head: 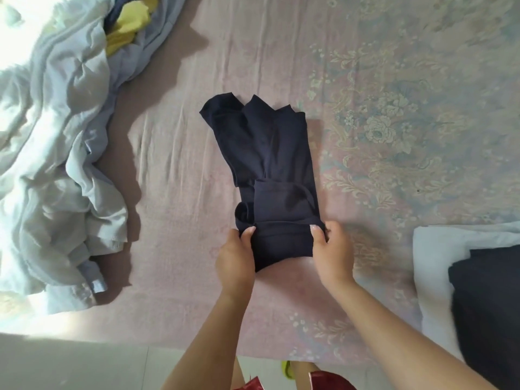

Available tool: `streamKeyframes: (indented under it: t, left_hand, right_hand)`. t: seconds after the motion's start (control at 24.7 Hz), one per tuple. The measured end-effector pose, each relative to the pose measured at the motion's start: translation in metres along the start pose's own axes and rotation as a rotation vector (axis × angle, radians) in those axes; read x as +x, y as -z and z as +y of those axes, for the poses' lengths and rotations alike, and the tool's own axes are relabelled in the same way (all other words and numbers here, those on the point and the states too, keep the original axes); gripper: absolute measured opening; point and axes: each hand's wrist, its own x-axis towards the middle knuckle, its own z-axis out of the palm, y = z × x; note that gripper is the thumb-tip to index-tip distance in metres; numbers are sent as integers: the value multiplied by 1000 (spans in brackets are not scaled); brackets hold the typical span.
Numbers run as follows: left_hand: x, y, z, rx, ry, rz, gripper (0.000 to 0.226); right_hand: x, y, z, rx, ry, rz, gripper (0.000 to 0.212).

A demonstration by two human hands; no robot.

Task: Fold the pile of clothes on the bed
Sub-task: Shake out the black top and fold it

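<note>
I see navy shirt mid-bed, near end lifted. Left hand, right hand both pinching its folded hem corners. Soft, limp, light; I'd grip corners.

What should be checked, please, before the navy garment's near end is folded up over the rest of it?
1. Left hand grips the near left corner of the navy garment: ok.
2. Right hand grips the near right corner: ok.
3. Far part lies flat: not ok, the far end fans into three uneven points.
4. Bare pink bedsheet around the garment for the fold: ok.
5. Unfolded pale blue pile lies apart from the garment: ok.
6. Folded stack at the right is out of the way: ok.
</note>
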Motion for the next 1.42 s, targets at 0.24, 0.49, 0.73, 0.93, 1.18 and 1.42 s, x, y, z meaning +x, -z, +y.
streamKeyframes:
  t: [0.24,0.49,0.73,0.93,1.18,1.42]
  left_hand:
    - [3,10,1,145,-211,220,34]
    - [-12,-7,-25,379,-1286,263,55]
    - [27,9,-5,441,-1163,58,37]
    - [21,41,4,316,-882,-435,36]
    - [95,74,86,195,-885,38,39]
    - [176,74,131,377,-416,-137,92]
  right_hand:
    - [-5,-2,-14,-35,32,58,22]
    - [16,21,12,-570,1186,120,39]
    - [49,40,-1,-881,1145,-316,75]
    - [44,53,-10,-648,1002,-595,47]
    - [55,49,-57,-560,1225,-359,29]
    - [123,10,-131,-316,378,-315,73]
